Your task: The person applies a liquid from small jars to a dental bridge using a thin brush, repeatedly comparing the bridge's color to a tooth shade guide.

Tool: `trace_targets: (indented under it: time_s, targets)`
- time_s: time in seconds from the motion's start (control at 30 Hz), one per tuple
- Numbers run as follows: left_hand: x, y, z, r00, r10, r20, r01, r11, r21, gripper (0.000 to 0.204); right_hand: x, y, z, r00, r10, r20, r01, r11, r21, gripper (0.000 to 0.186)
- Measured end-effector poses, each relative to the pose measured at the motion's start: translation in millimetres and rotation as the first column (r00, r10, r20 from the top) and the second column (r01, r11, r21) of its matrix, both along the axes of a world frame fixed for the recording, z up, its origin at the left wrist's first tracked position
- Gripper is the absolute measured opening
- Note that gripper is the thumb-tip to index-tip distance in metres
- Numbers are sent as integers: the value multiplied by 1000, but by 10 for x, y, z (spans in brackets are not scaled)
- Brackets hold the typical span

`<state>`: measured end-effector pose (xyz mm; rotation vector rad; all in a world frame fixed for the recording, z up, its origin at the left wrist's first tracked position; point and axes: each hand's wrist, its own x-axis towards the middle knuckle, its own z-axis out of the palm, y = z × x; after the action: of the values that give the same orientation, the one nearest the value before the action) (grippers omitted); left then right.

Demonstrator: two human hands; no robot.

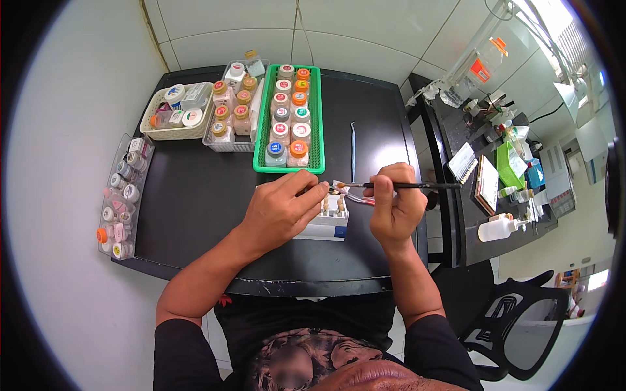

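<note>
My right hand (396,205) grips a thin brush (417,186) with a dark handle, its tip pointing left. That tip is close to the fingertips of my left hand (277,205), which are pinched together. Whatever sits between those left fingers is too small to make out. Below them lies a white tray (332,220) holding several small tan, tooth-like pieces (341,205), partly covered by my left hand. Beside the tray, a white and reddish slim item (358,197) lies under the brush. A slender blue hand tool (353,153) rests farther back on the black table (189,215).
A green basket (322,130) of capped jars stands at the back. Left of it are a clear bin (228,147) of bottles and a cream basket (176,133). A clear organizer (124,202) with small jars lines the left edge. A dark side counter (466,225) stands right.
</note>
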<state>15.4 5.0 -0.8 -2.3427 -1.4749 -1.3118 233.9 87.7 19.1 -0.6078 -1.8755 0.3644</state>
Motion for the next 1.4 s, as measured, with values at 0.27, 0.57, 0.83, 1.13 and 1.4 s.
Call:
trace_targets:
  time_s: [0.27, 0.57, 0.83, 1.13, 1.4]
  targets:
    - [-19, -17, 58, 998, 10, -59, -7, 998, 62, 34, 25, 46, -56, 996, -53, -71, 45, 993, -105, 14]
    - [-8, -7, 45, 994, 24, -107, -15, 997, 82, 34, 22, -11, -31, 983, 164, -83, -173, 978, -117, 20]
    - [2, -15, 30, 992, 10, -123, 0, 997, 77, 34, 42, 9, -31, 992, 117, -51, -124, 978, -169, 23]
    - [10, -10, 10, 994, -2, -112, 10, 997, 73, 34, 3, -15, 28, 962, 202, -184, -231, 962, -149, 25]
    - [28, -28, 12, 993, -4, -119, 11, 998, 61, 35, 26, -23, 53, 955, 177, -240, -232, 946, -226, 23]
